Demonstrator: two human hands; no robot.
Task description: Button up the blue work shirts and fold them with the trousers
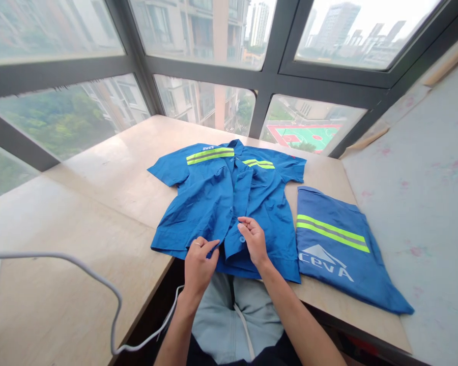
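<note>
A blue short-sleeved work shirt with yellow-green reflective stripes lies spread on the wooden surface, collar away from me, its front partly unfastened. My left hand, with a ring on one finger, pinches the shirt's front edge near the lower hem. Opposite it, my right hand is closed on the other front edge, beside a button. The two front edges are apart at the bottom. Exactly how the right fingertips grip the cloth is hard to make out.
A folded blue garment with a stripe and white lettering lies to the right. A white cable loops across the wooden surface at the left. Windows stand behind, and a patterned wall bounds the right.
</note>
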